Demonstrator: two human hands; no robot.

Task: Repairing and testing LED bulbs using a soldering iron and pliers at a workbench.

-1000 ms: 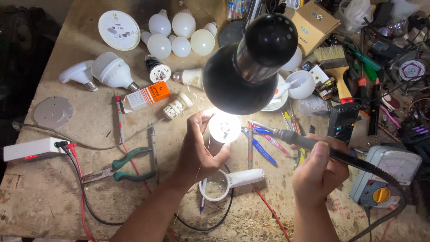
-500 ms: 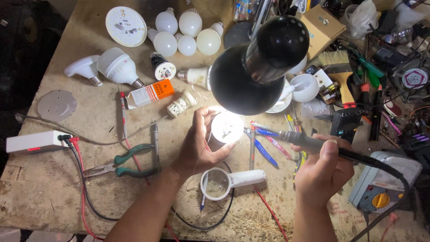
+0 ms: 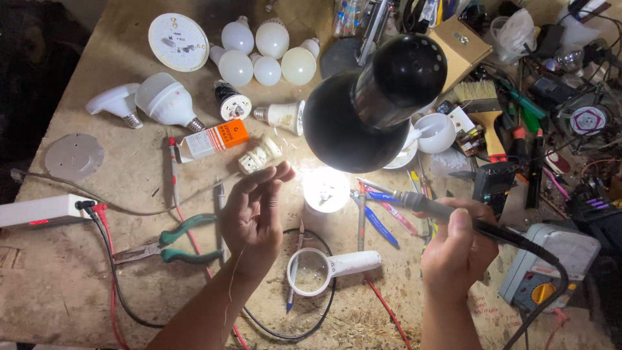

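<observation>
My right hand (image 3: 457, 249) grips a black-handled soldering iron (image 3: 427, 206), whose tip points left toward a brightly lit white round bulb part (image 3: 326, 190) on the wooden bench (image 3: 97, 291). My left hand (image 3: 254, 214) is raised just left of that part, with fingertips pinched together. A thin silvery wire (image 3: 234, 279) trails from it down along my forearm. A black desk lamp (image 3: 369, 110) hangs over the spot and hides the bench behind it.
A white magnifier (image 3: 334, 266) lies between my hands, and green-handled pliers (image 3: 181, 240) lie to the left. Several white bulbs (image 3: 259, 52) sit at the back. A grey multimeter (image 3: 551, 266) is at the right, and a white box with red and black leads (image 3: 39, 210) at the left.
My left hand has lifted off the lit bulb part and moved left, fingers now pinched. The soldering iron in my right hand has stayed close to the same spot.
</observation>
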